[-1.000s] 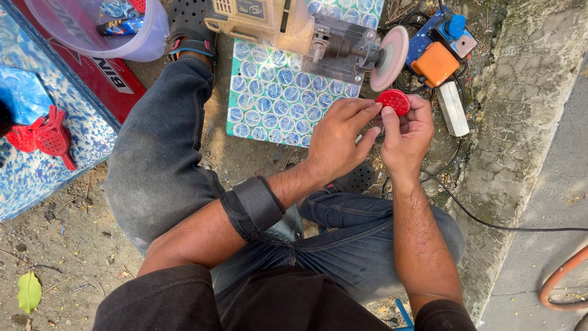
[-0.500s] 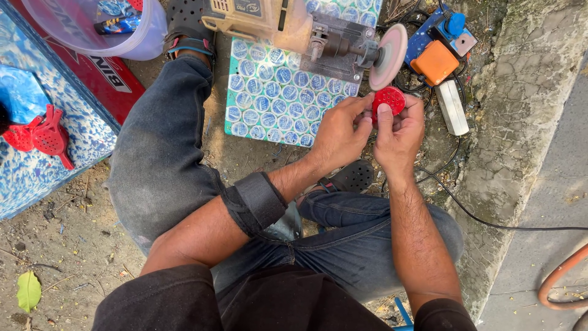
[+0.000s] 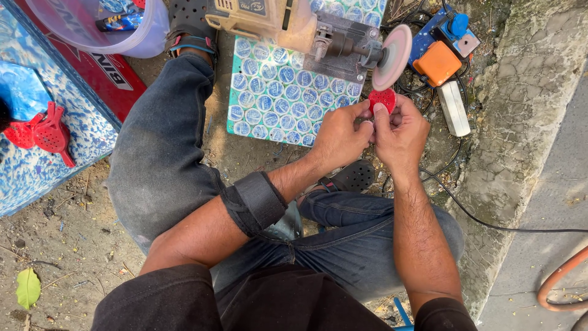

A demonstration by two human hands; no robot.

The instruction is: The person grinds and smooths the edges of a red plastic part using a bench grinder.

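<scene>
We pinch small red disc (image 3: 382, 98) between left hand (image 3: 339, 136) and right hand (image 3: 401, 133) fingertips; it sits closer under pink grinding wheel (image 3: 392, 56) than before.

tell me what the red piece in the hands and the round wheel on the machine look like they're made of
Red piece, pinched by left hand and right hand: probably moulded plastic, going by its uniform bright colour and dull sheen. Grinding wheel: likely an abrasive or felt disc, with a matte, pinkish-tan, dusty-looking face; which one is unclear.

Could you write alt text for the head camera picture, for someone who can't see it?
Both hands, left hand and right hand, hold a small red piece just under a grinder's pink disc. The person sits on dirt, a patterned board beneath the grinder.
</scene>
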